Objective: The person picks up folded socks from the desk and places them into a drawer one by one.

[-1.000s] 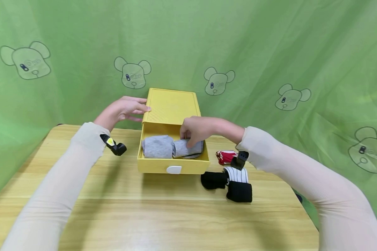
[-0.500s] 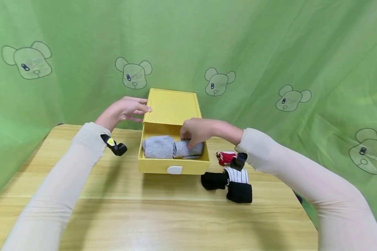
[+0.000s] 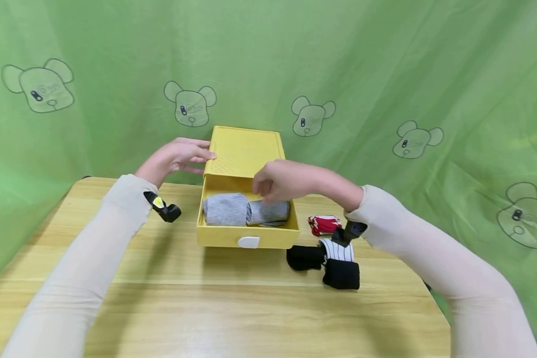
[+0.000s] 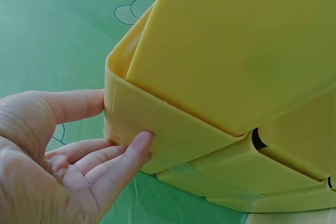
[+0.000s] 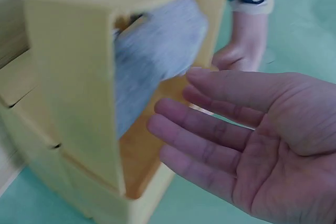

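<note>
A yellow box [image 3: 246, 149] stands at the back of the table, its drawer [image 3: 223, 237] pulled out towards me. Two rolled grey cloth bundles lie side by side in the drawer, one at left [image 3: 225, 211] and a smaller one at right [image 3: 268, 213]. My left hand [image 3: 179, 156] rests against the box's left side, its fingers extended; in the left wrist view its fingertips [image 4: 140, 142] touch the yellow wall. Just above the right bundle hovers my right hand [image 3: 286, 180]. The right wrist view shows its fingers loosely bent, holding nothing, beside the drawer.
Right of the drawer lie a folded red and white cloth [image 3: 324, 224], a white striped cloth [image 3: 340, 249] and two black bundles, one left [image 3: 304, 257] and one nearer [image 3: 341, 274]. A green curtain [image 3: 250, 59] hangs behind the wooden table [image 3: 232, 318].
My right hand has let go of the right grey bundle and risen slightly above it, fingers now off the cloth. The left hand and the box stay put.
</note>
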`<state>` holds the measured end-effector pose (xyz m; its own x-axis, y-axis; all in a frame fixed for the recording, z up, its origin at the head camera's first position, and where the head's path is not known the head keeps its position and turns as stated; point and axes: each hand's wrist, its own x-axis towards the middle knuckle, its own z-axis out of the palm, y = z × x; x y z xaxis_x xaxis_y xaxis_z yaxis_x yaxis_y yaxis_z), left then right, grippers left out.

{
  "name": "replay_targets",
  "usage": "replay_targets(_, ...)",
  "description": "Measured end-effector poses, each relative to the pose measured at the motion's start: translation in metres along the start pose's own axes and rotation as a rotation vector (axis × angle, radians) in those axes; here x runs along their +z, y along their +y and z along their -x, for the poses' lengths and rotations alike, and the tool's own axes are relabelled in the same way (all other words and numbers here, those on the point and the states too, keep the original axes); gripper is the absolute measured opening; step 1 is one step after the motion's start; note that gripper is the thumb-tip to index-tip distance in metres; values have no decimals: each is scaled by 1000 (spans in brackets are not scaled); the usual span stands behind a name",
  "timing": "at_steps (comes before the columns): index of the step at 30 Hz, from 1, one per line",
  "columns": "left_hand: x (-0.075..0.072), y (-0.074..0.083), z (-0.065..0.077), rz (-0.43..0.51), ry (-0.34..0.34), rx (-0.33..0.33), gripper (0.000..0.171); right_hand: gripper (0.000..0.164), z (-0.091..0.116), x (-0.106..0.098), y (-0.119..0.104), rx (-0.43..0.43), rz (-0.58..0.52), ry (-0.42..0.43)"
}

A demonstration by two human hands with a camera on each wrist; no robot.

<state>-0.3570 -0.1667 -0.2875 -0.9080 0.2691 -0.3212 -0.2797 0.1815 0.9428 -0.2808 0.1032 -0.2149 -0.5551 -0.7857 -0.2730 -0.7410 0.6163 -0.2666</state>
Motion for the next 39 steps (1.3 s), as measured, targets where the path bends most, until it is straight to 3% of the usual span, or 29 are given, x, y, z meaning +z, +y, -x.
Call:
replay_targets(6, -1, -1, 2, -4, 7, -4, 76, 23, 16, 11, -25, -131, -54, 147)
replay_targets(11, -3, -1, 3, -20, 22, -5, 75, 21, 23, 36, -44, -263, -125, 235)
replay_targets(15, -4, 0, 2, -19, 11, -9, 76, 20, 26, 64, -52, -337, -204, 261)
replay_targets(18, -4, 0, 1, -21, 5, -13, 76, 21, 27, 86, -53, -344, -294, 225)
replay_targets(22, -4, 0, 1, -22, 4, -18, 76, 23, 27, 117, -48, -277, -454, 129)
replay_targets(28, -3, 0, 1, -1, 11, -19, 75, 26, 26, 155, -29, -57, -680, 64)
replay_targets(32, -3, 0, 1, 7, 14, -22, 76, 33, 28, 164, -20, 56, -838, 61)
replay_targets(39, -2, 0, 0, 7, 14, -23, 76, 49, 29, 164, -13, 159, -1058, 96)
